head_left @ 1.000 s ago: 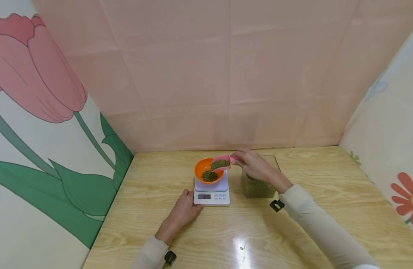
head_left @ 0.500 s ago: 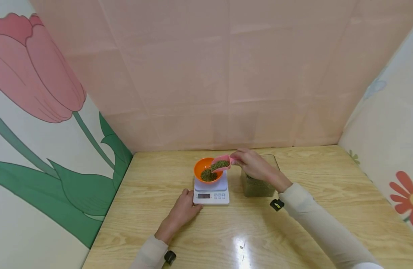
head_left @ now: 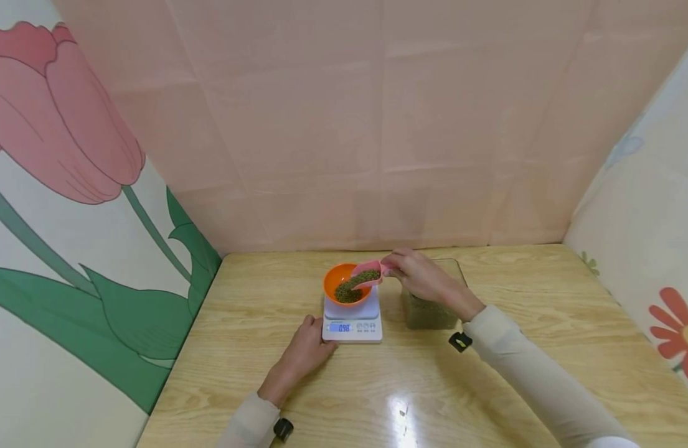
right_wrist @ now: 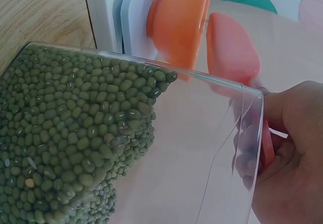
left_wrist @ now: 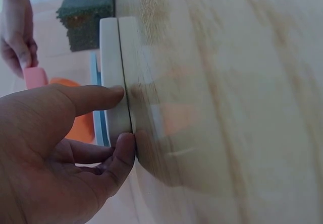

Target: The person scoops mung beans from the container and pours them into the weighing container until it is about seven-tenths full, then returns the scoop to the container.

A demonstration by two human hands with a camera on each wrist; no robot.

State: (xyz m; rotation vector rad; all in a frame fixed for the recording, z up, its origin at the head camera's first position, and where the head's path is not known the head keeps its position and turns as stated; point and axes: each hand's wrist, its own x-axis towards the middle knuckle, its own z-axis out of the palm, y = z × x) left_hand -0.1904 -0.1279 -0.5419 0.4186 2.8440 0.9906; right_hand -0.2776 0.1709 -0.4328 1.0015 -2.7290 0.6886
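My right hand (head_left: 424,277) grips the handle of a pink scoop (head_left: 380,275), loaded with green mung beans (head_left: 368,275). The scoop's mouth tilts down over an orange bowl (head_left: 331,281), where a small heap of beans lies. The bowl stands on a white kitchen scale (head_left: 352,310) with a lit display reading what looks like 098. My left hand (head_left: 307,350) holds the scale's front left corner; in the left wrist view, thumb and fingertips (left_wrist: 125,148) hold its edge. The right wrist view shows the scoop (right_wrist: 232,50) close beside the bowl (right_wrist: 179,24).
Right of the scale, a clear square container (head_left: 431,314) holds many mung beans (right_wrist: 75,128), partly under my right forearm. The wood-grain table (head_left: 254,292) meets a pink backdrop (head_left: 321,155) behind and flower-printed panels at both sides.
The scale's display, dark in the earlier frames, is now lit with digits. The scoop has shifted very slightly and its beans reach closer to the lip. My left hand stays put.
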